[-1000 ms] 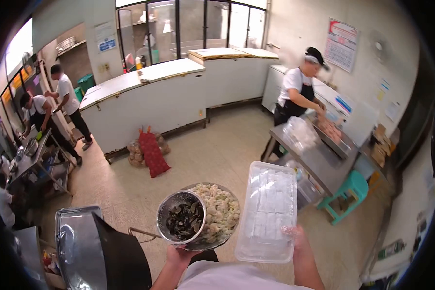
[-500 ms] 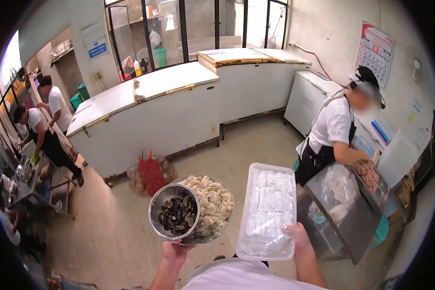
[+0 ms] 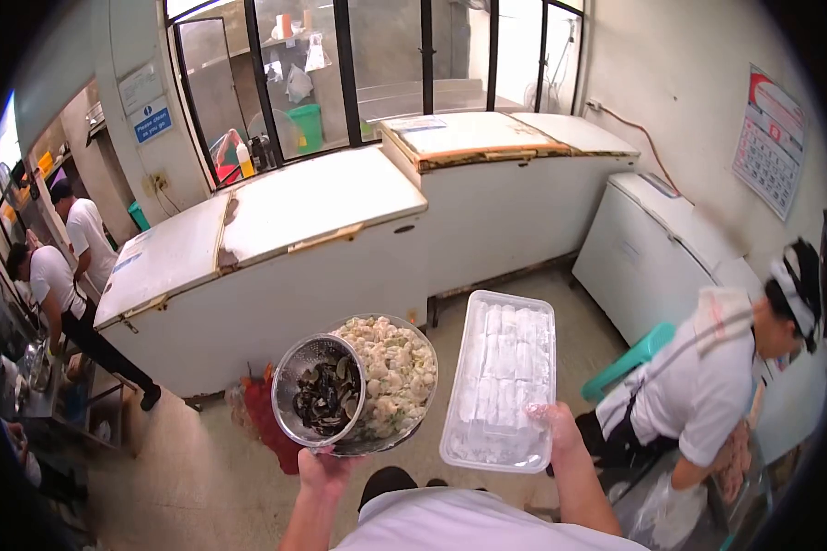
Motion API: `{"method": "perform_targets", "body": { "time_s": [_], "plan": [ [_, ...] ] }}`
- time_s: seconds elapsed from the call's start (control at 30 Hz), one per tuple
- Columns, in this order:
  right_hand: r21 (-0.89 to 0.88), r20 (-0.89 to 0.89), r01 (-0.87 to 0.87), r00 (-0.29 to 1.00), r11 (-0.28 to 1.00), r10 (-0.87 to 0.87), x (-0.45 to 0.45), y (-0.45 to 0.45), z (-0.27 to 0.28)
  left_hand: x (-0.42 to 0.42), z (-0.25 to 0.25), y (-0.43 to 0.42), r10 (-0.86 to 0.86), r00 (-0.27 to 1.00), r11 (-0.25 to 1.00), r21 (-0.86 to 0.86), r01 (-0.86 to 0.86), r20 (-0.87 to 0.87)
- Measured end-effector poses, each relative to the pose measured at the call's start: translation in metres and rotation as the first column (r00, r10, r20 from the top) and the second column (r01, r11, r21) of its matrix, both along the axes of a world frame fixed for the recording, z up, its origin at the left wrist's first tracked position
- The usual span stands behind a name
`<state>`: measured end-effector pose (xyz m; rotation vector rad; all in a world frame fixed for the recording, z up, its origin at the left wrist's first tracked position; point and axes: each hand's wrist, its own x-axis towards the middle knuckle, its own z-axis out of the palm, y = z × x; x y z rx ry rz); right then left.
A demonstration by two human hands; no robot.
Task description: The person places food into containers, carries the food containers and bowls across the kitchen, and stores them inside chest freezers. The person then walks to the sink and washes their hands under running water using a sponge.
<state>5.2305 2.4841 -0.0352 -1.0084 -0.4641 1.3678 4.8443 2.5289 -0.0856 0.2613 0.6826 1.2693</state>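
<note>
My left hand (image 3: 326, 466) grips a wide round bowl (image 3: 418, 422) from below at its near edge. Pale, chunky mixed food with green bits (image 3: 395, 363) fills it. A perforated metal bowl (image 3: 326, 348) rests on its left side, holding dark shellfish that look like mussels (image 3: 326, 397). In my right hand (image 3: 558, 430) is a clear plastic container (image 3: 462, 441), held by its right side with the thumb on top. White, wrapped-looking rolls (image 3: 510, 367) lie in rows inside it. The undersides of both loads are hidden.
White chest freezers (image 3: 331, 197) line the wall ahead, with another freezer (image 3: 639, 257) at right. A co-worker (image 3: 708, 367) bends over a table at right, beside a green chair (image 3: 629, 360). A red net sack (image 3: 271, 422) lies on the floor. Other people (image 3: 60, 285) work at left.
My view has moved forward, so the freezers look nearer. The co-worker at right now appears closer and lower. Both hands keep their hold on the bowls and the container.
</note>
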Motion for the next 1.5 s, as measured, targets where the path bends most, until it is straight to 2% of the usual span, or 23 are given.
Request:
{"method": "perform_targets", "body": {
  "time_s": [0.07,0.1,0.17,0.27,0.37,0.53,0.67,0.77,0.87,0.9,0.97,1.07,1.17,1.27,1.33,1.4,1.47,1.5],
  "plan": [
    [0.017,0.026,-0.017,1.0,1.0,0.017,0.028,0.078,0.0,0.021,0.005,0.065,-0.011,0.999,1.0,0.01,0.011,0.033],
    [0.0,0.059,0.015,0.998,1.0,-0.015,0.006,0.084,0.007,0.001,0.011,0.076,-0.012,0.999,1.0,0.006,0.012,0.04],
    [-0.025,0.101,0.036,0.994,0.999,-0.033,0.022,0.153,0.015,0.019,0.027,0.138,0.029,0.999,1.0,0.007,-0.03,0.03],
    [0.015,0.12,0.003,0.993,1.0,-0.004,0.046,0.256,0.026,0.031,0.018,0.239,0.016,0.998,0.999,0.05,-0.019,0.058],
    [0.111,0.05,0.014,0.999,0.994,-0.02,0.053,0.345,0.035,0.03,0.013,0.329,0.021,0.998,0.997,0.074,-0.025,0.065],
    [0.155,0.021,0.023,0.999,0.988,-0.027,0.085,0.499,0.057,0.039,0.02,0.459,0.043,0.999,0.993,0.108,-0.043,0.01],
    [0.201,0.008,0.0,1.0,0.98,-0.002,0.109,0.62,0.054,0.044,0.01,0.512,0.179,0.984,0.979,0.099,-0.176,-0.019],
    [0.148,0.081,0.003,0.997,0.989,-0.015,0.151,0.743,0.011,0.057,-0.004,0.549,0.247,0.969,0.965,0.091,-0.247,0.013],
    [0.187,0.061,-0.002,0.998,0.982,-0.01,0.176,0.8,-0.01,0.061,-0.027,0.569,0.339,0.941,0.941,0.011,-0.339,-0.013],
    [0.198,0.066,0.001,0.998,0.98,-0.014,0.175,0.813,-0.007,0.067,-0.017,0.571,0.319,0.946,0.947,0.048,-0.316,-0.053],
    [0.204,0.078,0.007,0.997,0.979,-0.023,0.171,0.821,0.015,0.075,-0.021,0.579,0.346,0.937,0.938,0.01,-0.346,-0.042],
    [0.183,0.227,0.134,0.958,0.974,-0.174,0.185,0.841,0.023,0.086,-0.023,0.588,0.389,0.921,0.92,-0.042,-0.389,-0.019],
    [0.104,0.591,0.18,0.78,0.978,-0.206,0.198,0.851,0.021,0.091,-0.016,0.598,0.429,0.903,0.901,-0.071,-0.428,-0.01],
    [0.062,0.505,0.181,0.842,0.981,-0.188,0.206,0.822,0.035,0.092,-0.017,0.613,0.432,0.901,0.899,-0.06,-0.434,-0.04],
    [0.143,0.518,0.408,0.745,0.901,-0.42,0.179,0.786,0.045,0.091,-0.005,0.61,0.413,0.91,0.91,-0.031,-0.414,-0.03],
    [0.215,0.427,0.285,0.833,0.934,-0.352,0.164,0.748,0.033,0.09,0.002,0.606,0.411,0.911,0.911,-0.036,-0.411,0.012],
    [0.215,0.505,0.072,0.845,0.974,-0.174,0.129,0.722,0.016,0.089,0.015,0.6,0.394,0.918,0.919,-0.024,-0.394,0.044],
    [0.174,0.526,-0.044,0.849,0.984,-0.055,0.101,0.719,0.005,0.081,0.006,0.606,0.383,0.922,0.924,-0.02,-0.383,0.054]
  ]
}}
